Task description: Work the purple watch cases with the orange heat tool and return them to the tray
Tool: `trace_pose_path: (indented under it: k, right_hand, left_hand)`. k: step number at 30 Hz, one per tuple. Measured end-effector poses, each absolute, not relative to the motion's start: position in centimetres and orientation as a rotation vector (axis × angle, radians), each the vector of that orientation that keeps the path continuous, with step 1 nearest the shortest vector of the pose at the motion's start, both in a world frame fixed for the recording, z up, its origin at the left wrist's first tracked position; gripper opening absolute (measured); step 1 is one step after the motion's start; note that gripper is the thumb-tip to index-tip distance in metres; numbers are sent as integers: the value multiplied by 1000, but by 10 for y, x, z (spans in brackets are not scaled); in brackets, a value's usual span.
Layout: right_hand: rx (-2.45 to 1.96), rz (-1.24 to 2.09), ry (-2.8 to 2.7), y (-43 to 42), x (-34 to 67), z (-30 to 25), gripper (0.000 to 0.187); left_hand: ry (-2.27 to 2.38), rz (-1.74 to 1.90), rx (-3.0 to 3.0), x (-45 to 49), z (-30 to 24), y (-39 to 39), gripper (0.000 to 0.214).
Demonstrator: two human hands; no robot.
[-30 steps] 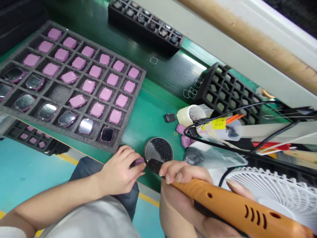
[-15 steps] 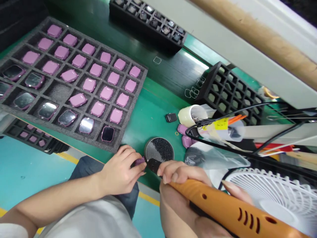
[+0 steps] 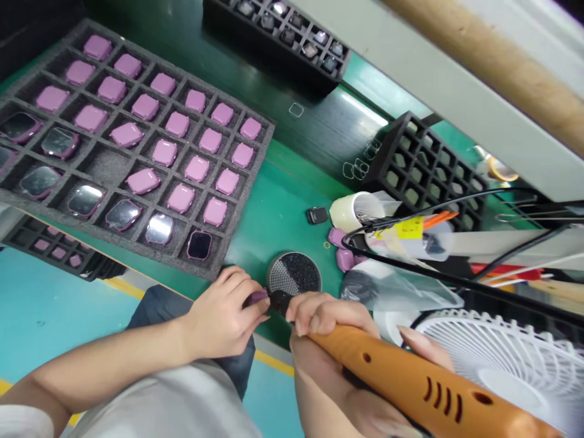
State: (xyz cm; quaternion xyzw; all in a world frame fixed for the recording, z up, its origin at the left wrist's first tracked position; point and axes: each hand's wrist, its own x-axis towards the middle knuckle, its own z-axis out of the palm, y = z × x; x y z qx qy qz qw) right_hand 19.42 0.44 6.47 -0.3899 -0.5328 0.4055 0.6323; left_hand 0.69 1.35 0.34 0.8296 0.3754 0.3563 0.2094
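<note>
Near the bench's front edge, my left hand (image 3: pixel 230 313) is closed around a small pink-purple watch case (image 3: pixel 258 296), mostly hidden by my fingers. My right hand (image 3: pixel 335 319) grips an orange electric screwdriver (image 3: pixel 401 377) with a black nose. The nose points left, right at the watch case; its tip is too small to tell whether it touches. Just beyond the nose sits a round dish (image 3: pixel 294 274), half grey mesh and half filled with dark bits, perhaps screws.
A grey foam tray (image 3: pixel 109 167) of pink watch cases, several showing dark screens, lies left. Black divided trays (image 3: pixel 283 67) stand behind. On the right are a cream cup (image 3: pixel 345 211), loose pink cases (image 3: pixel 344 258), a black cable (image 3: pixel 410 263) and a white fan (image 3: pixel 497 359).
The screwdriver and my right hand have shifted slightly left, toward the watch case. My left hand stays almost where it was, and the view has tilted a little.
</note>
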Motion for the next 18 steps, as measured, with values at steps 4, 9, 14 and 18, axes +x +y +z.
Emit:
trace_pose_path:
  k: [4, 9, 14, 18]
  right_hand:
    - [-786, 886, -1243, 18, 187, 66, 51]
    - [-853, 693, -1080, 25, 194, 72, 51]
    - [-861, 623, -1041, 40, 198, 62, 52]
    - [-855, 629, -1029, 43, 194, 58, 51]
  left_hand:
    - [1045, 994, 2314, 6, 3, 13, 14]
    - [1074, 916, 2331, 2, 8, 12, 22]
    - [932, 817, 2376, 0, 11, 14, 29]
    - [1006, 864, 2374, 2, 8, 15, 15]
